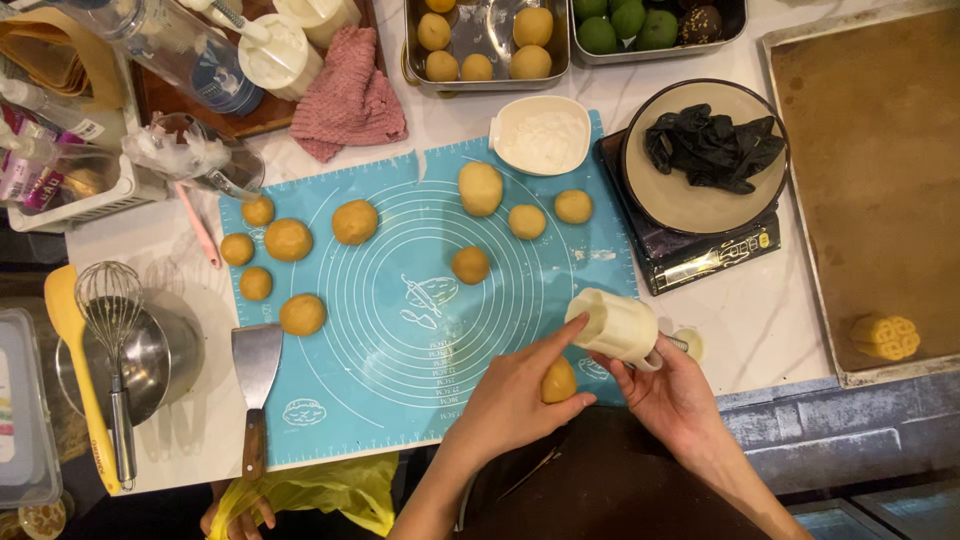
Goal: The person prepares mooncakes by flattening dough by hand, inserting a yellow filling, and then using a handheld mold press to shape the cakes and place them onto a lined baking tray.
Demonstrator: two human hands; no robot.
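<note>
Fingers (520,395) around dough ball (559,381)

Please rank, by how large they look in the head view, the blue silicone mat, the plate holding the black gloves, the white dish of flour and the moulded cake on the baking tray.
1. Blue silicone mat
2. Plate with black gloves
3. White dish of flour
4. Moulded cake on the baking tray

All lie at table height, so the order looks reliable.

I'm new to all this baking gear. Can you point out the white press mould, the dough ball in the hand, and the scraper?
white press mould (612,325), head view, on its barrel.
dough ball (558,382), head view, on its visible top.
scraper (257,362), head view, on its metal blade.
</note>
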